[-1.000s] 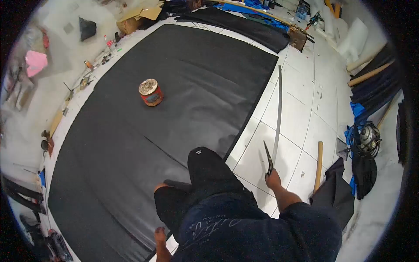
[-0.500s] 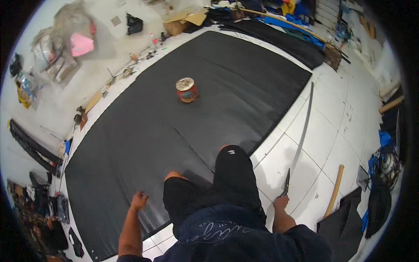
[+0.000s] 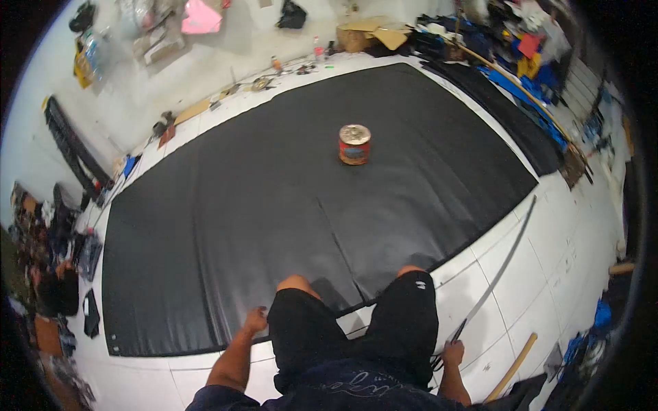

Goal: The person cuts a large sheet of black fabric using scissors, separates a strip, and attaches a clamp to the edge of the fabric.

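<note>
A large black sheet [image 3: 267,185] with a leather-like sheen covers much of the tiled floor ahead of me. My left hand [image 3: 256,320] hangs beside my left knee over the sheet's near edge, fingers loosely bent, holding nothing I can see. Down at my right side, my right hand [image 3: 452,352] is closed around what looks like dark-handled scissors [image 3: 458,332]. A long thin grey strip [image 3: 504,267] stretches from their tip along the tiles; whether the blades grip it I cannot tell. A red tin [image 3: 354,145] with a stained lid stands on the sheet.
Rolled black material [image 3: 504,113] lies along the far right edge. A wooden stick [image 3: 514,366] is on the floor at right. Small tools and a bottle [image 3: 319,50] line the back wall beside a cardboard box [image 3: 353,38]. Piled items [image 3: 44,253] fill the left side.
My view has turned, so the sheet and tin appear farther right and lower. My left hand is now nearer my left knee. The scissors stay in my right hand.
</note>
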Tool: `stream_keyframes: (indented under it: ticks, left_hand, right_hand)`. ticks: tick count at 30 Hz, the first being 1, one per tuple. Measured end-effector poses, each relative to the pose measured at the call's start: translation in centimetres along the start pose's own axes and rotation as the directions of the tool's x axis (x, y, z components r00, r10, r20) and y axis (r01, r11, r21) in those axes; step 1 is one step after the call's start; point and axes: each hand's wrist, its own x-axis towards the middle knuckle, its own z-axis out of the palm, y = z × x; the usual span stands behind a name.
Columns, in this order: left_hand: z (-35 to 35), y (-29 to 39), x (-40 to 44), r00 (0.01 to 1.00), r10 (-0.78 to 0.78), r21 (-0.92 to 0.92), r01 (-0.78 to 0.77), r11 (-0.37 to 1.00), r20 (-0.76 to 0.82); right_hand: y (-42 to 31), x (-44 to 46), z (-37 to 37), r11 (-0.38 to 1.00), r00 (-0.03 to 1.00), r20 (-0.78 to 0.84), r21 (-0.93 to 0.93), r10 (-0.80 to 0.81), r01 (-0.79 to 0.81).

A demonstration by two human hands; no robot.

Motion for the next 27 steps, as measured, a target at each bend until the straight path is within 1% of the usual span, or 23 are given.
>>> stream_keyframes:
  ticks: [1, 2, 3, 4, 5, 6, 7, 8, 9, 10, 11, 13, 14, 16, 17, 21, 24, 26, 27]
  left_hand:
    - [2.4, -0.4, -1.6, 0.998, 0.063, -0.020, -0.063, 0.998, 0.007]
    - [6.0, -3.2, -1.3, 1.000, 0.022, 0.044, -0.022, 0.999, 0.007]
    - [9.5, -5.9, -0.2, 1.000, -0.017, 0.109, 0.016, 0.994, 0.007]
    - [11.4, -6.9, -0.6, 0.999, -0.050, 0.088, 0.049, 0.995, 0.004]
    - [13.0, -7.3, -0.9, 0.998, 0.002, -0.201, -0.015, 0.979, -0.065]
    - [14.6, -7.3, -1.4, 0.988, 0.035, -0.465, -0.101, 0.879, -0.149]
    - [15.2, -6.4, -2.2, 0.989, 0.014, -0.482, -0.082, 0.872, -0.144]
    - [14.8, -4.9, -2.7, 0.988, -0.045, -0.352, -0.010, 0.936, -0.149]
    - [14.4, -3.3, -3.4, 0.983, -0.104, -0.216, 0.069, 0.974, -0.154]
    - [14.4, -2.3, -3.5, 0.980, -0.128, -0.148, 0.106, 0.983, -0.150]
    - [14.3, -1.6, -3.4, 0.982, -0.124, -0.119, 0.108, 0.987, -0.141]
    - [14.3, -0.7, -3.2, 0.987, -0.104, -0.067, 0.096, 0.993, -0.126]
    - [14.4, -0.5, -3.3, 0.989, -0.089, -0.047, 0.084, 0.995, -0.117]
    - [14.1, 0.0, -3.4, 0.994, -0.060, -0.009, 0.060, 0.998, -0.096]
    - [14.0, 0.4, -3.7, 0.995, -0.051, 0.002, 0.051, 0.999, -0.084]
    - [13.8, 0.3, -4.4, 0.998, -0.030, 0.042, 0.033, 0.999, -0.059]
    - [13.1, 1.0, -4.4, 0.999, -0.004, 0.071, 0.007, 0.997, -0.041]
    - [12.9, 1.0, -4.4, 1.000, 0.026, 0.104, -0.024, 0.994, -0.016]
    - [12.8, 0.8, -4.3, 0.999, 0.042, 0.122, -0.041, 0.992, -0.006]
  right_hand:
    - [-0.6, 1.3, -0.6, 0.989, 0.991, -0.096, 0.102, -0.094, 0.103]
    - [-1.2, 2.3, -1.1, 0.958, 0.966, -0.187, 0.191, -0.179, 0.215]
    - [-4.1, 1.8, -3.1, 0.917, 0.955, -0.186, 0.285, -0.233, 0.279]
    - [-8.3, 0.5, -6.1, 0.864, 0.942, -0.190, 0.379, -0.278, 0.332]
    - [-12.4, -1.5, -8.2, 0.804, 0.912, -0.211, 0.431, -0.352, 0.410]
    - [-15.4, -3.0, -9.3, 0.736, 0.878, -0.237, 0.479, -0.415, 0.478]
    - [-16.8, -3.0, -9.3, 0.694, 0.819, -0.213, 0.445, -0.532, 0.566]
    - [-19.6, -4.7, -9.6, 0.683, 0.783, -0.190, 0.397, -0.593, 0.614]
    - [-21.2, -5.7, -9.2, 0.642, 0.680, -0.196, 0.226, -0.707, 0.732]
    - [-22.1, -6.4, -8.8, 0.566, 0.566, -0.173, 0.053, -0.806, 0.823]
    - [-22.4, -6.9, -8.6, 0.568, 0.567, -0.151, 0.039, -0.810, 0.822]
    - [-23.1, -8.0, -8.6, 0.634, 0.624, -0.132, -0.047, -0.770, 0.772]
    - [-23.1, -8.4, -8.5, 0.627, 0.620, -0.105, -0.053, -0.778, 0.777]
    - [-23.0, -8.9, -8.4, 0.608, 0.598, -0.122, -0.071, -0.792, 0.791]
    - [-23.0, -8.9, -8.5, 0.592, 0.586, -0.090, -0.076, -0.805, 0.802]
    - [-24.6, -9.5, -7.5, 0.543, 0.542, -0.038, -0.026, -0.839, 0.839]
    - [-25.0, -9.9, -7.5, 0.556, 0.556, -0.034, -0.004, -0.830, 0.831]
    - [-25.5, -10.0, -7.6, 0.487, 0.488, 0.047, -0.022, -0.872, 0.873]
    - [-25.7, -9.9, -7.4, 0.456, 0.456, -0.004, -0.028, -0.890, 0.889]
